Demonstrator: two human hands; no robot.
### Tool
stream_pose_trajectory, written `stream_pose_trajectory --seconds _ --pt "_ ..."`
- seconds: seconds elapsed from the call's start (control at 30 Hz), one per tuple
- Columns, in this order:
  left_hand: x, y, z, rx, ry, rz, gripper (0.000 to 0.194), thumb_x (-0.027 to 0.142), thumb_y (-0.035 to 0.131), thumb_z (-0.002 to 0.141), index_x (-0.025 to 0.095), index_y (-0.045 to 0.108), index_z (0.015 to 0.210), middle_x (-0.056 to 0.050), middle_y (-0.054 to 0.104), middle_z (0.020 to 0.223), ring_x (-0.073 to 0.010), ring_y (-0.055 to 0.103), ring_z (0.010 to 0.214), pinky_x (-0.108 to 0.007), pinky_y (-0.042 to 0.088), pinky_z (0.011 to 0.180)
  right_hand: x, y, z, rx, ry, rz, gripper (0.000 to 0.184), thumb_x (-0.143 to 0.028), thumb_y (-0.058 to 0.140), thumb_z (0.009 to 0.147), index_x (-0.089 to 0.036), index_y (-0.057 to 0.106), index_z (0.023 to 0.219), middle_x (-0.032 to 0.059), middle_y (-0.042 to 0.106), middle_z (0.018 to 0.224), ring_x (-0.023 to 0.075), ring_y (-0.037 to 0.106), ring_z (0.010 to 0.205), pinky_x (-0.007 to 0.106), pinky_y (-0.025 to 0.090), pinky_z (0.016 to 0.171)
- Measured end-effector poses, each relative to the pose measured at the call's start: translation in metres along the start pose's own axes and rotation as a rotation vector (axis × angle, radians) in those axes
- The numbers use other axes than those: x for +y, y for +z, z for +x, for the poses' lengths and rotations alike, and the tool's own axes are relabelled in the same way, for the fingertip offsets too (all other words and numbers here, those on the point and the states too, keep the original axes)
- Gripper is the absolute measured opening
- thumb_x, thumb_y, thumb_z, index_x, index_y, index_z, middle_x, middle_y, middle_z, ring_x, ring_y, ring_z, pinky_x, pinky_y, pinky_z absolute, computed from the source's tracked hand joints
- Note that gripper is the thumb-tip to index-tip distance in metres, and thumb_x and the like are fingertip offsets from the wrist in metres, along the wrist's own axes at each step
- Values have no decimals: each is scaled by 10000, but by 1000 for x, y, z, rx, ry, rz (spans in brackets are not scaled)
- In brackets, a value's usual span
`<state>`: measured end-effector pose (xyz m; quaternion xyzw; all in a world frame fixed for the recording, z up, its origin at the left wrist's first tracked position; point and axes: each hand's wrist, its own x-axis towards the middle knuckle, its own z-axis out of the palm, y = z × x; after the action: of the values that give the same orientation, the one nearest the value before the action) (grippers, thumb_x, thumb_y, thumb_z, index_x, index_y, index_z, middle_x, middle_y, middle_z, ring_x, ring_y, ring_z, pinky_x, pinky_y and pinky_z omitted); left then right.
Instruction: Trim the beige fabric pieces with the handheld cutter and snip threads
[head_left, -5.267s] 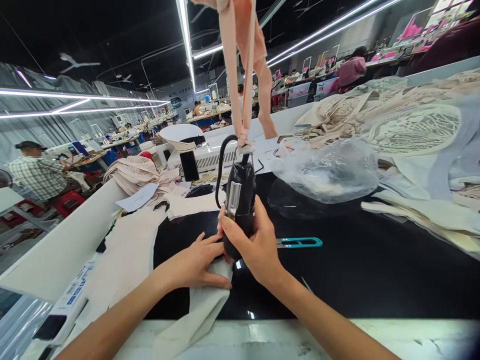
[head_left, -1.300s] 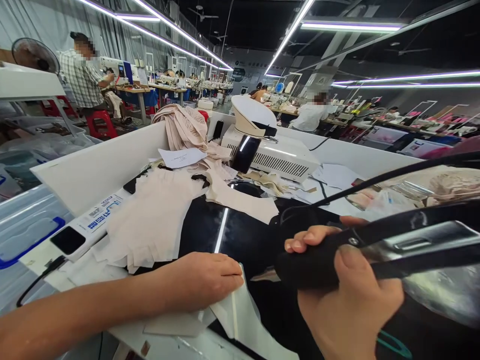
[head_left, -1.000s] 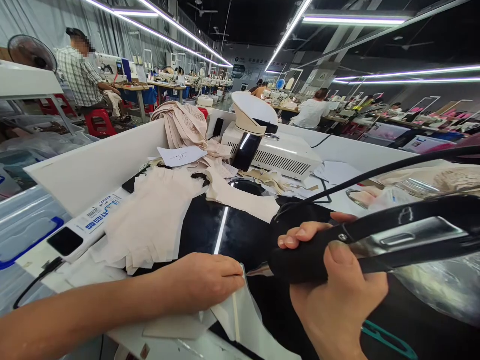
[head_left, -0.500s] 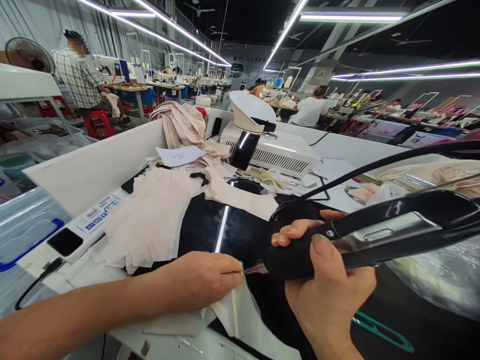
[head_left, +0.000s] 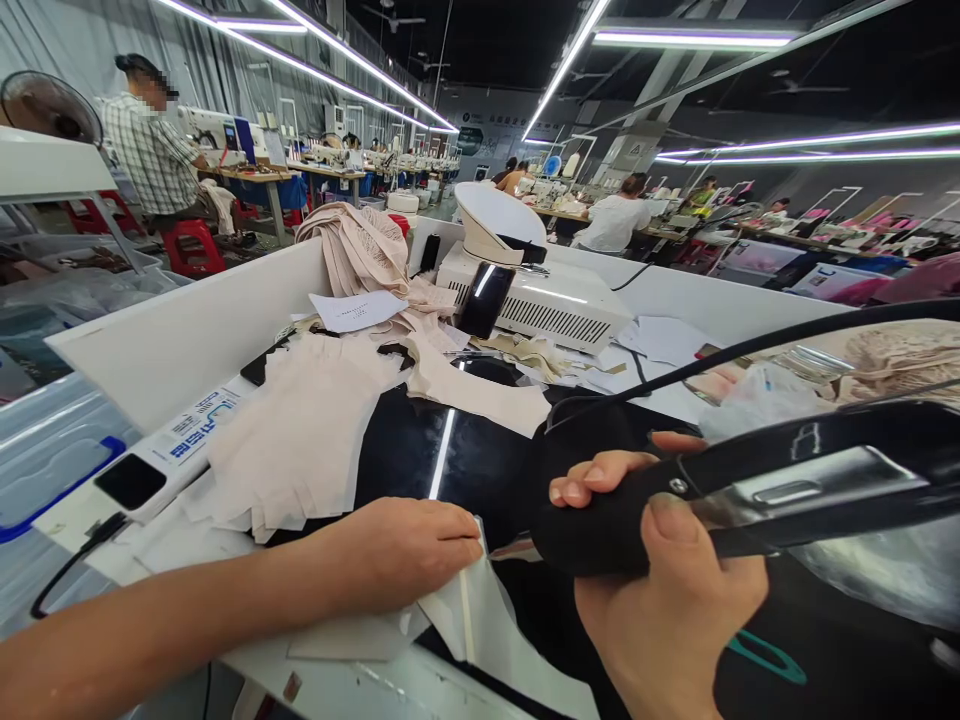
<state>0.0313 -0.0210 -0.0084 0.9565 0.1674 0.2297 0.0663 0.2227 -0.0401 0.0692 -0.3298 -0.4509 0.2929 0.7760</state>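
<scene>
My right hand (head_left: 667, 590) is wrapped round a black hand-held cutting tool (head_left: 757, 490) with a metal plate on its side and a black cord. The tool lies almost level, its tip pointing left at the edge of a pale fabric piece (head_left: 487, 630). My left hand (head_left: 405, 555) presses that fabric piece down on the glossy black table top (head_left: 420, 460), fingers curled together just left of the tool's tip. The fabric hangs over the table's near white edge.
A stack of pale cut fabric pieces (head_left: 300, 440) lies left of my hands. Behind stand a white machine (head_left: 532, 295), a heap of beige cloth (head_left: 360, 250) and paper slips. Teal snips (head_left: 765, 655) lie at lower right. Other people sit at sewing tables beyond.
Five seconds ago the tool stood upright over the fabric, seen from the front; now it lies level, seen from lower and further left. Over the last second hands and tool barely shifted.
</scene>
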Motion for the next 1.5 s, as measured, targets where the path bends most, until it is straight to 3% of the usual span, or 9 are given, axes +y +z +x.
stream_pose_trajectory --seconds 0.23,0.5,0.77,0.97,1.5 --pt "-3 4 -1 17 -4 3 280 39 499 1093 109 718 1253 -128 781 1329 -218 769 1219 -308 648 1055 -4 4 0 -2 21 -16 296 -285 913 815 -281 725 1043 -69 712 689 175 680 559 325 612 556" --pt "-4 -6 3 65 111 74 229 87 531 1136 100 749 1207 -132 799 1233 -221 731 1281 -346 538 1229 -12 -8 1 37 1 -47 354 -397 940 776 -292 739 1048 -68 687 679 191 672 547 342 589 544" --pt "8 -16 11 -71 84 13 243 151 530 1160 123 750 1061 -85 784 1079 -217 747 1040 -324 624 963 -14 -5 -3 45 10 -16 318 -311 914 768 -284 732 1028 -65 703 676 181 669 547 323 582 549" --pt "13 -20 -1 -90 -13 -34 186 116 565 1131 152 746 1153 -106 760 1239 -206 736 1087 -304 626 963 -9 -2 -8 51 24 -12 337 -375 928 796 -289 722 1049 -70 693 694 176 661 561 328 580 583" --pt "14 -17 -8 -108 -19 -24 291 55 567 1082 172 730 1294 -108 743 1348 -242 744 1218 -320 615 1053 0 0 -14 25 17 -18 345 -381 920 844 -275 704 1091 -67 720 721 159 665 581 306 597 613"
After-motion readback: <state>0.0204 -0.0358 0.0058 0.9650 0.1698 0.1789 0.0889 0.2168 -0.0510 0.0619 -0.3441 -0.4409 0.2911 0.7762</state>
